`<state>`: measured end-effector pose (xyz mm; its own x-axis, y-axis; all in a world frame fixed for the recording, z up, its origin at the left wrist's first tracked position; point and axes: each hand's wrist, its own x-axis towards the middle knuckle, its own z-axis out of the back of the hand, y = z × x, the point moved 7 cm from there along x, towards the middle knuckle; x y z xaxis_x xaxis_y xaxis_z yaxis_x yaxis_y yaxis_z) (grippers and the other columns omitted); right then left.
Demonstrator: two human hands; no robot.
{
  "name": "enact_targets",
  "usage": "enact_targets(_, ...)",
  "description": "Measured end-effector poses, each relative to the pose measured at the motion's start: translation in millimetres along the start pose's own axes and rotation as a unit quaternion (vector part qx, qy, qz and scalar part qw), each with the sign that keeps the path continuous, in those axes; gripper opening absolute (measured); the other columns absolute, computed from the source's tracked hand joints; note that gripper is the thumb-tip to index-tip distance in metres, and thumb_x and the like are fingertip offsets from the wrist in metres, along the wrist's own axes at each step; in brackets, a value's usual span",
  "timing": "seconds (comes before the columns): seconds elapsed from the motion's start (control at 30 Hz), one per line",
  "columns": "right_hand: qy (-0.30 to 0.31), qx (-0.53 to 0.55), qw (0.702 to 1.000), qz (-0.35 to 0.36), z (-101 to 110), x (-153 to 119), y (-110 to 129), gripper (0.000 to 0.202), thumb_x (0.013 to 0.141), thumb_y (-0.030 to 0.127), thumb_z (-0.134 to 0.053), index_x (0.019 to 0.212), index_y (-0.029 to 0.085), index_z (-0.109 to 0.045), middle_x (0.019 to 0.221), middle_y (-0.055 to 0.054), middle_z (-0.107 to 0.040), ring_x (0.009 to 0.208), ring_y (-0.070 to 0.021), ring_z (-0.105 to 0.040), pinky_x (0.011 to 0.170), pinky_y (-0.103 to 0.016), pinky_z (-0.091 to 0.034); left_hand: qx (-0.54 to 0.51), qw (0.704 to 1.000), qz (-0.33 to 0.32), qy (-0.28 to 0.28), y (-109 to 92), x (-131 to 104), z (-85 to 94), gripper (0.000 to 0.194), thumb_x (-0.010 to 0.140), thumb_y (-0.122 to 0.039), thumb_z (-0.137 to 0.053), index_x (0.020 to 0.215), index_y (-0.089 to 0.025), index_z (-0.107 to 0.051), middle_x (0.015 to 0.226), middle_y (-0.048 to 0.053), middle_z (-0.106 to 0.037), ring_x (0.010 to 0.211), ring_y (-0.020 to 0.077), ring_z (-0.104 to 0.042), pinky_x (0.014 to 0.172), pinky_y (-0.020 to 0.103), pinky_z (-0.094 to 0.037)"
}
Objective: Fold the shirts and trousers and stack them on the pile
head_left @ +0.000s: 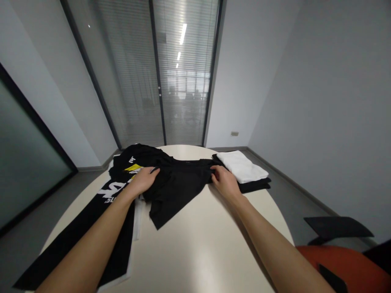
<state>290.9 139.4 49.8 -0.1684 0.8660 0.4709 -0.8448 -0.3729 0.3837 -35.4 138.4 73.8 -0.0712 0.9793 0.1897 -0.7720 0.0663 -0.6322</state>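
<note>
A black T-shirt (183, 181) is stretched between my two hands over the far part of the table, its neckline facing away from me and one corner hanging toward me. My left hand (146, 179) pinches its left shoulder, with the thumb and fingers closed on the cloth. On the other side, my right hand (224, 181) grips the right shoulder edge. Under and beside my left arm lies a black garment with white and yellow print (114, 189), spread along the left of the table. White cloth shows beneath it.
Right of my right hand, a folded white garment (242, 166) rests on folded black clothes (255, 185). Everything lies on a round pale table (195, 248). An orange chair (339, 266) with a black armrest stands at the lower right. Glass panels with blinds (183, 101) are behind the table.
</note>
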Motion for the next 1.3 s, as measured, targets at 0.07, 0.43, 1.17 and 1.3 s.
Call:
enact_targets(0.07, 0.034, 0.038, 0.994, 0.096, -3.3, -4.1, 20.8, 0.028, 0.09, 0.019, -0.054, 0.116, 0.021, -0.064, 0.112, -0.008, -0.064, 0.101, -0.0203, -0.06, 0.091, -0.033, -0.047, 0.026, 1.0, -0.013, 0.002, 3.3, 0.6, -3.4, 0.027, 0.084, -0.034, -0.048, 0.08, -0.019, -0.07, 0.091, 0.008, -0.075, 0.093, 0.0276, -0.069, 0.09, 0.036, -0.05)
enact_targets(0.43, 0.18, 0.075, 0.953, 0.232, -37.1, -20.5, 54.0, 0.015, 0.096, 0.027, -0.053, 0.099, 0.02, -0.067, 0.103, -0.008, -0.068, 0.105, -0.0218, -0.06, 0.096, -0.037, -0.043, -0.011, 0.998, -0.054, -0.005, -12.7, -1.2, -2.2, 0.027, 0.075, -0.02, -0.043, 0.084, -0.021, -0.068, 0.09, 0.003, -0.073, 0.089, 0.0221, -0.066, 0.087, 0.034, -0.051)
enact_targets(1.17, 0.282, 0.093, 0.943, 0.149, -6.6, -16.9, 30.8, 0.049, 0.08, 0.048, -0.073, 0.121, 0.023, -0.07, 0.121, -0.008, -0.068, 0.113, -0.0258, -0.061, 0.103, -0.038, -0.043, 0.118, 0.921, -0.089, 0.361, -40.5, -68.5, -73.3, 0.109, 0.066, -0.06, -0.078, 0.156, -0.023, -0.029, 0.165, 0.016, -0.01, 0.151, 0.0395, -0.012, 0.119, 0.053, -0.021)
enact_targets(1.3, 0.334, -0.016, 0.937, 0.1, -15.6, -24.7, 26.3, 0.081, 0.071, 0.064, -0.075, 0.137, 0.019, -0.06, 0.142, -0.014, -0.054, 0.13, -0.0353, -0.05, 0.111, -0.047, -0.037, 0.203, 0.913, -0.067, 0.347, -21.7, -64.3, -91.4, 0.12, 0.066, -0.078, -0.067, 0.16, -0.028, -0.011, 0.165, 0.014, 0.003, 0.149, 0.0427, 0.006, 0.118, 0.061, -0.013)
